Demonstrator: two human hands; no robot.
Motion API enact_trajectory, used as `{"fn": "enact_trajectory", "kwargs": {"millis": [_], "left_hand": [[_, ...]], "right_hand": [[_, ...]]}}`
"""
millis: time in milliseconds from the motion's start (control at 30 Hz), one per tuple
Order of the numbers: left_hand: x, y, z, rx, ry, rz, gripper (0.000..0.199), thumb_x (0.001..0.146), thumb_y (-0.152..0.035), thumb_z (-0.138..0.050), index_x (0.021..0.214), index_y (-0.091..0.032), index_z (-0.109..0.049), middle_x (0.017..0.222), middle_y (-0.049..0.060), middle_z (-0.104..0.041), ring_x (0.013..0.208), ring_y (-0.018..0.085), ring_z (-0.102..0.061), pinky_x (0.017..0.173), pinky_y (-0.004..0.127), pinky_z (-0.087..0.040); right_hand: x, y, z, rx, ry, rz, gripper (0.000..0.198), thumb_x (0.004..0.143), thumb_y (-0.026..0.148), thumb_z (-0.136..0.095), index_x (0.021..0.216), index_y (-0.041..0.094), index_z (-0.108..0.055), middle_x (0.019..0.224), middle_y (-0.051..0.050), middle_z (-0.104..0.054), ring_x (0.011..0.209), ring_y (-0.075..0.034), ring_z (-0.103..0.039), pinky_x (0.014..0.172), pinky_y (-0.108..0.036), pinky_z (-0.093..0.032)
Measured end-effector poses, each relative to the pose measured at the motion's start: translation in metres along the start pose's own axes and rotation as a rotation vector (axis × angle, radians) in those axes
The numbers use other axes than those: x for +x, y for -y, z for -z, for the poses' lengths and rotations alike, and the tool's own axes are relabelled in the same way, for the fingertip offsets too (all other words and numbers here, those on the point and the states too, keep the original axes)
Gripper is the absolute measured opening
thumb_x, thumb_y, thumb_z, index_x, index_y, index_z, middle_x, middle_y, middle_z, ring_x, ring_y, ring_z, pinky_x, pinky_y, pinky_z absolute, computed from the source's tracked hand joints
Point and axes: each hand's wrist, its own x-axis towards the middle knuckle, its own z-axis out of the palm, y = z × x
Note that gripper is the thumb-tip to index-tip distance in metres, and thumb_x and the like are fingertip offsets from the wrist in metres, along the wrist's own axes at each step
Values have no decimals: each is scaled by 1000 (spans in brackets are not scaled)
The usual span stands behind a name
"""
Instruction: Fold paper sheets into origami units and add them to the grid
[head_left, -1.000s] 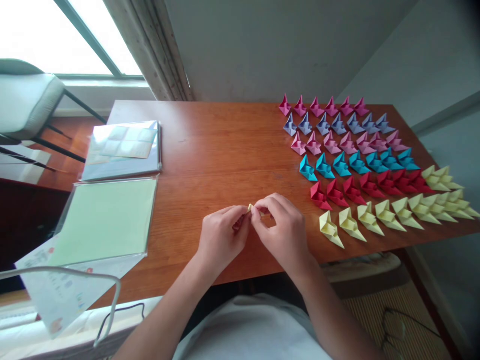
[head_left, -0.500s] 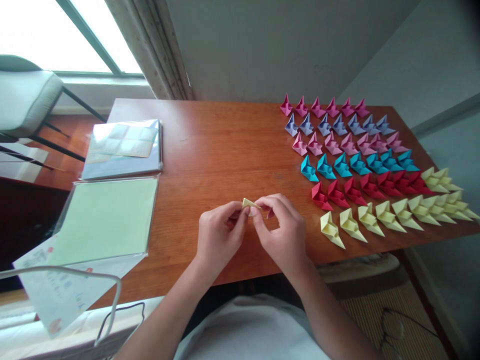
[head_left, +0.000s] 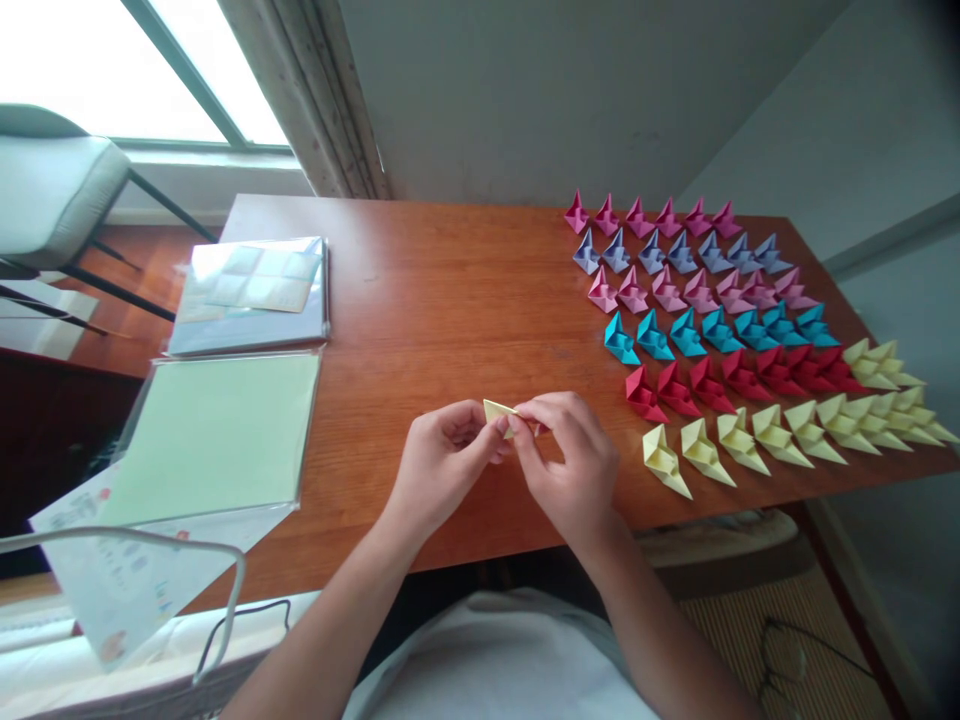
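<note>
While a flat, clear plastic sleeve (head_left: 301, 470) is holding square, pale green paper (head_left: 214, 430) at the left of the brown wooden table (head_left: 442, 290), the bare left hand (head_left: 439, 455) and bare right hand (head_left: 574, 455) are working close together, both pinching a small, pale yellow folded-paper piece (head_left: 496, 411). It is sitting between them, over the table's near side. One sharp corner is pointing left and slightly away; its long axis, partly hidden by the grip, is running roughly left to right.

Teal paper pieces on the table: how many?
7 teal paper pieces, all in one row, right side of the table, between the light pink row and the red row; some crowd together, but none looks hidden.
</note>
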Motion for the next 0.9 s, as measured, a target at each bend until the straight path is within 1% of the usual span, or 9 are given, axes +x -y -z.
{"fn": "enact_trajectory", "kwargs": {"millis": [100,233,333,433,533,633,767,833,900], "left_hand": [[1,-2,0,-5,-19,9,29,84,-36,-71,64,-16,-63,59,0,-66,55,11,-60,49,18,-44],[1,-2,2,-10,-35,10,27,86,-31,-68,64,-16,-62,58,0,-65,54,10,-58,50,19,-43],[0,0,3,-42,4,10,27,88,-35,-65,69,-16,-65,61,1,-65,56,11,-58,52,20,-43],[0,0,3,-112,65,-4,29,91,-40,-63,76,-15,-67,68,2,-66,62,12,-59,56,22,-45],[0,-3,2,-152,118,-28,26,87,-41,-70,82,-15,-69,73,2,-66,67,12,-59,60,22,-47],[-1,-4,1,-159,117,-38,25,84,-40,-74,80,-15,-69,71,1,-65,66,12,-58,60,21,-46],[-1,-3,1,-127,110,-7,26,88,-41,-70,86,-15,-70,75,3,-69,66,12,-60,60,22,-47],[0,-2,1,-114,102,-1,26,89,-41,-69,88,-15,-70,75,3,-69,66,12,-60,60,21,-46],[0,-1,0,-112,96,-2,26,90,-40,-67,88,-14,-70,75,3,-69,65,11,-60,59,21,-46]], "right_hand": [[-2,2,1,-4,23,36,18,91,10,-61,101,25,-65,89,-6,-68,85,-21,-65,78,-36,-54],[-6,3,1,10,31,62,29,90,9,-61,110,29,-68,92,-5,-69,87,-20,-65,78,-35,-55],[-7,2,0,-7,34,81,32,91,9,-62,113,31,-69,94,-5,-68,88,-20,-65,78,-35,-55],[-7,1,1,-18,24,80,31,91,9,-62,110,32,-70,93,-5,-68,87,-20,-64,78,-36,-56],[-5,1,4,47,18,49,30,90,9,-64,108,31,-72,94,-5,-68,88,-20,-64,79,-35,-55],[-3,1,9,179,58,-42,28,89,10,-65,106,30,-73,96,-5,-66,89,-19,-65,79,-35,-55],[0,-2,15,366,60,-284,18,93,18,-61,104,27,-72,100,-5,-67,94,-20,-65,81,-35,-55],[0,-5,17,403,85,-380,14,95,23,-60,102,25,-72,100,-5,-69,93,-20,-66,79,-33,-54],[-1,-8,17,419,142,-435,13,97,28,-59,99,24,-71,95,-4,-70,88,-19,-66,76,-31,-52]]}}
